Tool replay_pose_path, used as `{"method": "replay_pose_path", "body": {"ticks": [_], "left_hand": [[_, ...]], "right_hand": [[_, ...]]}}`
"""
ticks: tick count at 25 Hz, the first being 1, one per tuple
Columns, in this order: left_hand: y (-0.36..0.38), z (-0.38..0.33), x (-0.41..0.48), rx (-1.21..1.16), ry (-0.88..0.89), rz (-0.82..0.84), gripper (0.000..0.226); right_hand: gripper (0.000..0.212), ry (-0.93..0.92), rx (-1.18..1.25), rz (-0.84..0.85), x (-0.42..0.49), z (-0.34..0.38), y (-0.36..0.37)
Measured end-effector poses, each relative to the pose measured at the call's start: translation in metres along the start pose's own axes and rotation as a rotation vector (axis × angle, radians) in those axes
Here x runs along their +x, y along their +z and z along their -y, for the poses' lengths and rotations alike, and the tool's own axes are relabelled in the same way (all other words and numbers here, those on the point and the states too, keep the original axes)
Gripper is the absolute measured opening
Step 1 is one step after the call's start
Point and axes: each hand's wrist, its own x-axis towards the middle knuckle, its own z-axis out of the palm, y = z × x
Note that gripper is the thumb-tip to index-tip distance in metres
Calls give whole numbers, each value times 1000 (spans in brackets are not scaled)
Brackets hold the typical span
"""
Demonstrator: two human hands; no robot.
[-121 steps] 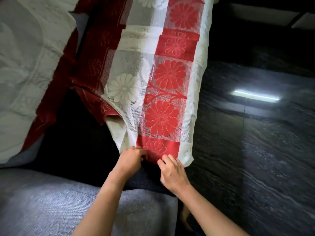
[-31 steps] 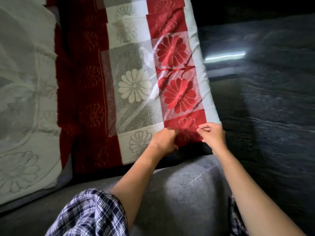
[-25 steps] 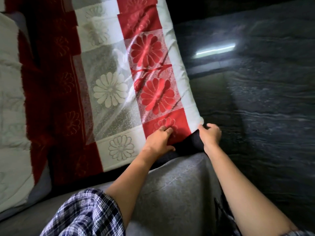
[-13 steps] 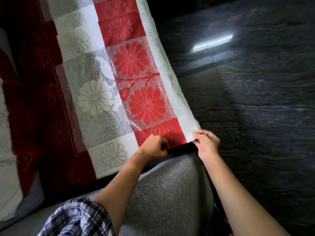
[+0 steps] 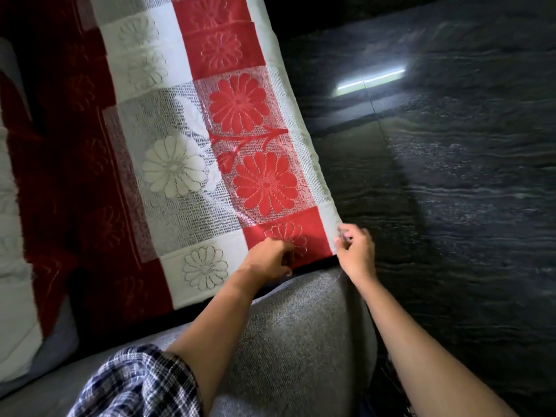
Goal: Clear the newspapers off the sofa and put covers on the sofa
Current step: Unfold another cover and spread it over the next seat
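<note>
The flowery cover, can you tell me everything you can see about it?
The cover is woven cloth in red and white squares with big daisy-like flowers, partly see-through like net. It hangs spread over the sofa back, above the grey seat cushion. The left hand pinches its bottom red square, and the right hand grips its bottom corner.

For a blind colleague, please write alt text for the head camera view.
Two bare hands hold the lower edge of a red and white flowered cover against a grey sofa: the left hand pinches the red part, the right hand its corner. Dark floor lies to the right.
</note>
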Motion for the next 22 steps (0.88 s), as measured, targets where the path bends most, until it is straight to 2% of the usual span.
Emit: {"method": "replay_pose_path", "body": {"ticks": [1,4,5,7,9,11,14,22], "left_hand": [[0,2,-1,-7,-9,1,23],[2,12,-14,-25,-48,-7,20],[2,19,-19,-17,-67,-13,21],[1,35,-32,-3,-111,-19,18],[-1,55,-50,16,-156,-25,15],[-4,74,-72,73,-205,-23,15],[-7,107,-108,135,-257,-37,14],[-11,188,-183,303,-423,69,26]], "right_hand": [[23,-48,-117,54,-4,3,-2],[23,-33,-565,107,-15,25,-15],[23,-98,-700,120,-22,36,-17],[22,-277,-760,205,-37,61,-14],[20,-459,-782,393,-57,85,2],[27,-573,-901,506,-73,112,21],[36,-718,-1039,512,-93,147,48],[37,-1049,-1288,695,-153,179,129]]}}
